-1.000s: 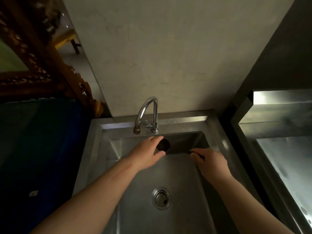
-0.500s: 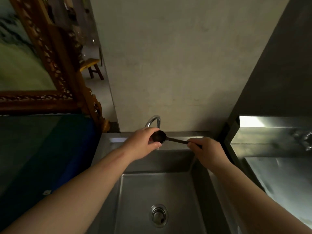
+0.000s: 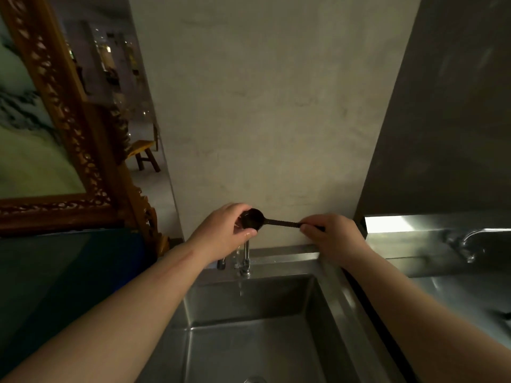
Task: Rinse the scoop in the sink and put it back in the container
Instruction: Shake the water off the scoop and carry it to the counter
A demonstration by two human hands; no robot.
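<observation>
A dark long-handled scoop [image 3: 265, 221] is held level above the back of the steel sink [image 3: 249, 335], in front of the wall. My right hand [image 3: 329, 236] pinches the end of its handle. My left hand [image 3: 221, 230] is curled around the scoop's round bowl, fingers and thumb touching it. Drops of water fall from below my left hand into the sink. The tap [image 3: 246, 258] stands just under my left hand, partly hidden by it. No container is in view.
A second steel basin with its own tap [image 3: 467, 241] lies to the right, across a dark gap. A carved wooden frame [image 3: 83, 150] and a dark blue surface [image 3: 69, 275] stand to the left. A plain wall rises behind the sink.
Both hands have lifted the scoop out of the sink basin to above the tap. The camera has tilted upward, so the drain has dropped to the bottom edge.
</observation>
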